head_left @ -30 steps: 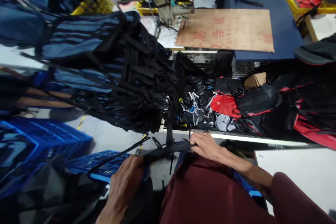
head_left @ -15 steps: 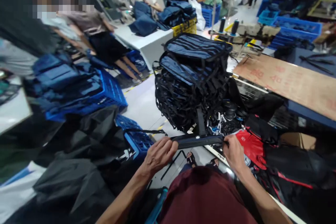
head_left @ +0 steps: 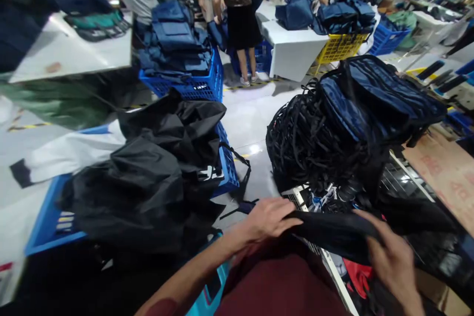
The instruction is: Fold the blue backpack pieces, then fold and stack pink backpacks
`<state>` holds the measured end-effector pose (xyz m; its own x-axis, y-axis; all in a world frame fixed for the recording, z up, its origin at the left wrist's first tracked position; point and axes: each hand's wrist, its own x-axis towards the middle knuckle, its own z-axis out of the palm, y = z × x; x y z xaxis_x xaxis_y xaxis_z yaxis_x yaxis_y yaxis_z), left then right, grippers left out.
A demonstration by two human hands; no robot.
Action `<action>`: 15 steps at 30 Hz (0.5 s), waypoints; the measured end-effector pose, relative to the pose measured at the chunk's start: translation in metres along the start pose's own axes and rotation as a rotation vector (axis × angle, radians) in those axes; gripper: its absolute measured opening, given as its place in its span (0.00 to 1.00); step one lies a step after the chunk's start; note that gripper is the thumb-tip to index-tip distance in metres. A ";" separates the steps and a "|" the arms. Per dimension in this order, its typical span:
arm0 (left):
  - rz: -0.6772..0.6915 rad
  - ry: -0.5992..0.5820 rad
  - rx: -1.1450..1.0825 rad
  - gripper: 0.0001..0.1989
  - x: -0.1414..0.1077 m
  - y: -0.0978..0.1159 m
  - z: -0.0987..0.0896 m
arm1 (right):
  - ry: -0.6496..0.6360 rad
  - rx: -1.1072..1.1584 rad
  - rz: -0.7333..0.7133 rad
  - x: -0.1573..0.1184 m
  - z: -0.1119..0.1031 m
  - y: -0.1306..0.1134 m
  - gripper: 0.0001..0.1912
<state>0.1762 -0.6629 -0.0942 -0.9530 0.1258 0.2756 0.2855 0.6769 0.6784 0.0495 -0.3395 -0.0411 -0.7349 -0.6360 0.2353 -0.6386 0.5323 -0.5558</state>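
Clock positions taken from the strip; black fabric strip [head_left: 333, 229] held in front of the maroon shirt [head_left: 285, 284], above the rim of a white-edged wire rack [head_left: 336, 279]; left hand [head_left: 272, 217] at its 9 o'clock end, fingers curled over and gripping; right hand [head_left: 392, 252] at its 3 o'clock end, half-curled, blurred, cannot tell how firmly closed; two-ended hold probably keeps the strip stretched and off the clutter; red fabric [head_left: 357, 276] in the rack at 5 o'clock.

Stack of blue-and-black panels [head_left: 392, 89] at 1 o'clock, piled with the loose straps [head_left: 299, 133] hanging out toward 11, perhaps so ends don't get trapped; bulky, likely the main obstruction to reaching across; cardboard sheet [head_left: 440, 168] at 2; blue crate [head_left: 42, 227] heaped with black fabric [head_left: 148, 187] at 9, a strap end [head_left: 237, 153] trailing over its side at 10, could snag; turquoise object [head_left: 215, 286] at 8, close by the left forearm; farther off, co-worker in a black skirt [head_left: 242, 24] at 11, white counter [head_left: 292, 42] between 11 and 12.
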 end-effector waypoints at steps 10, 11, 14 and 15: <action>-0.291 -0.232 -0.591 0.20 -0.046 -0.043 -0.102 | 0.514 -0.108 0.641 0.070 -0.073 0.052 0.20; -0.287 -0.139 -0.497 0.17 -0.043 -0.048 -0.107 | 0.511 -0.064 0.642 0.073 -0.068 0.047 0.20; -0.153 0.316 -0.014 0.08 -0.026 -0.083 -0.128 | 0.459 0.136 0.584 0.083 -0.046 0.022 0.25; -0.081 0.463 0.177 0.07 -0.017 -0.098 -0.139 | 0.418 0.201 0.556 0.086 -0.039 0.013 0.25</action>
<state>0.1786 -0.8327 -0.0707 -0.8151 -0.2397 0.5274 0.1531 0.7889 0.5952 -0.0315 -0.3657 0.0027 -0.9903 -0.0128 0.1385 -0.1205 0.5760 -0.8085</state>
